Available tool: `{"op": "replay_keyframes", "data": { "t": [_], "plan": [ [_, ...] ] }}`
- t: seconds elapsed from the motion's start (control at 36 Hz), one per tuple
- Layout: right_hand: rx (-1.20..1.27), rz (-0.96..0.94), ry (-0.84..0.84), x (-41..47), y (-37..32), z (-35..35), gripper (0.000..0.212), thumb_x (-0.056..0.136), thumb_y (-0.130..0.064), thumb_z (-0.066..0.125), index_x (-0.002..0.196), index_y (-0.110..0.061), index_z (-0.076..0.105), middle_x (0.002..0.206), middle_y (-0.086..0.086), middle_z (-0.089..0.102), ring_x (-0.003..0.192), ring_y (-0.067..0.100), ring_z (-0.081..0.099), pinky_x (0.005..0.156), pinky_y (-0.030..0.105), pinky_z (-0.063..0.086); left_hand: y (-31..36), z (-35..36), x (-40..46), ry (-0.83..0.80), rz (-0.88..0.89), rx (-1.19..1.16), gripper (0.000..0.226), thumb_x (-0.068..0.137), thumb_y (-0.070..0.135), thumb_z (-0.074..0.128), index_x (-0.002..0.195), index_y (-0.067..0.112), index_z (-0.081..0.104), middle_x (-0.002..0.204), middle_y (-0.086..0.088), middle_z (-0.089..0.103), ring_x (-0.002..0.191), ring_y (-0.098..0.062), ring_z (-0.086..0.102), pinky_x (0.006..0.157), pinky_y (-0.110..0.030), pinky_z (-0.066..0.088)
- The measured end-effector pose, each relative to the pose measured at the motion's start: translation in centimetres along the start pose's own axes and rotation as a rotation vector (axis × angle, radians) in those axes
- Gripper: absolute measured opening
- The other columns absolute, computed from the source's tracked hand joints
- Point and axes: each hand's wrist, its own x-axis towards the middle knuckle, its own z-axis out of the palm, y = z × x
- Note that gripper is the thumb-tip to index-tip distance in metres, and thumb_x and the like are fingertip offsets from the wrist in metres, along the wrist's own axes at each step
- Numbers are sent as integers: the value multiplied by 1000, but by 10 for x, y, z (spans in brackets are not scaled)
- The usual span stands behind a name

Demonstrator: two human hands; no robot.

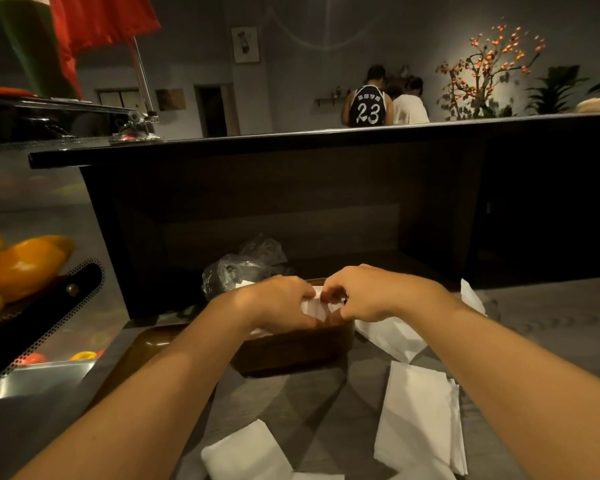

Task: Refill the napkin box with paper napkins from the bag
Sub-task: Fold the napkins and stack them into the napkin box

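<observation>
From the head camera we see our left hand [280,302] and right hand [362,293] pinching a crumpled white napkin [313,307] together over the dark brown napkin box [291,351] at centre; the clear bag [243,266] lies at eleven o'clock, and flat napkins [418,415] at five.

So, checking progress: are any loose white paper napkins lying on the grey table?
Yes, loose white paper napkins lie on the grey table near the dark brown napkin box.

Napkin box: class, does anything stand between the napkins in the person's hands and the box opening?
Nothing visible does. Both the left hand and right hand hold white napkins directly over the dark napkin box.
</observation>
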Motion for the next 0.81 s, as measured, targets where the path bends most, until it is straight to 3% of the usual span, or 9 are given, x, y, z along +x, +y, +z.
{"op": "replay_keyframes", "data": {
  "t": [0.11, 0.17, 0.25, 0.33, 0.42, 0.47, 0.56, 0.64, 0.81],
  "plan": [
    [137, -20, 148, -12, 9, -5, 16, 89, -27, 75, 102, -36, 71, 116, -12, 64, 107, 11, 60, 94, 33, 53, -4, 1, -7, 138, -23, -122, 55, 92, 51, 66, 139, 25, 54, 129, 7, 60, 114, -11, 56, 100, -33, 49],
    [236, -27, 302, -19, 12, -10, 7, 92, -29, 72, 90, -36, 72, 102, -14, 68, 97, 6, 64, 88, 30, 56, -5, 0, -14, 265, 3, -218, 40, 101, 41, 56, 136, 25, 57, 131, 6, 61, 112, -7, 58, 94, -26, 48],
    [341, 5, 428, -31, 14, -16, 6, 94, -32, 70, 91, -30, 74, 92, -10, 72, 92, 7, 66, 84, 30, 57, -3, -3, -23, 450, 11, -276, 32, 108, 22, 39, 133, 24, 59, 131, 6, 62, 89, -2, 58, 74, -15, 44],
    [351, 19, 435, -44, 12, -19, 12, 96, -33, 67, 92, -24, 73, 93, -5, 72, 91, 11, 66, 86, 34, 56, 5, 0, -31, 546, 19, -300, 36, 108, 13, 35, 129, 24, 62, 131, 6, 63, 91, -2, 63, 74, -10, 43],
    [330, 55, 366, -62, 7, -20, 11, 97, -33, 67, 90, -26, 71, 91, -4, 70, 89, 14, 65, 83, 33, 56, 20, 8, -41, 587, 82, -332, 36, 106, 10, 37, 123, 24, 65, 119, 6, 68, 64, 2, 58, 56, -10, 41],
    [291, 90, 263, -76, 6, -19, 10, 96, -33, 67, 90, -26, 73, 91, -3, 71, 89, 17, 66, 80, 33, 58, 33, 15, -51, 602, 116, -345, 33, 105, 11, 40, 118, 26, 67, 113, 9, 67, 82, 1, 60, 66, -10, 43],
    [135, 167, 46, -97, 6, -11, 10, 97, -31, 66, 101, -25, 73, 99, -3, 72, 94, 15, 67, 89, 36, 59, 55, 30, -63, 531, 152, -343, 25, 102, 16, 49, 108, 30, 68, 107, 11, 67, 96, -5, 61, 77, -13, 45],
    [-62, 255, -82, -120, 12, 2, 24, 94, -38, 69, 114, -24, 68, 110, -2, 67, 99, 17, 64, 94, 36, 56, 77, 50, -73, 248, 160, -268, 13, 100, 28, 59, 109, 27, 69, 101, 9, 67, 92, -9, 63, 83, -25, 53],
    [-44, 354, -19, -134, 39, 41, 43, 87, -52, 71, 115, -21, 61, 111, 2, 64, 98, 21, 62, 94, 41, 55, 99, 86, -80, 97, 79, -171, 36, 88, 48, 71, 115, 28, 59, 106, 8, 62, 95, -11, 61, 87, -33, 58]
  ]
}}
